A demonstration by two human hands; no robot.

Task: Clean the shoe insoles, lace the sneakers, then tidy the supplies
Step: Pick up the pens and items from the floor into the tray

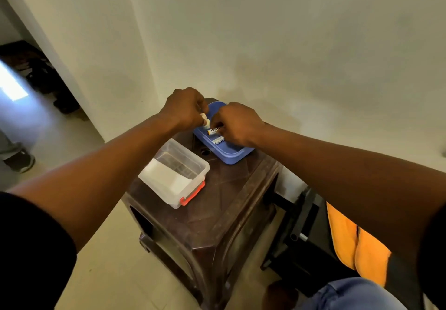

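Observation:
A blue tray (229, 156) stands at the far end of a dark brown stool. In it lie two small tubes: an orange-ended one labelled "Heybri.." (212, 131) and a white-and-blue one (219, 140). My left hand (185, 108) hovers over the tray's left edge and grips a small white object (205, 119) in its curled fingers. My right hand (237, 123) is over the tray with its fingers curled down on the orange-ended tube, pinching its right end. No shoes, insoles or laces are in view.
A clear plastic box (177, 172) with a red latch sits on the brown stool (217, 213), a white sheet inside it. An orange cloth (354, 244) hangs on a black rack at the right. The wall is close behind; a shoe (20, 161) lies on the floor at the left.

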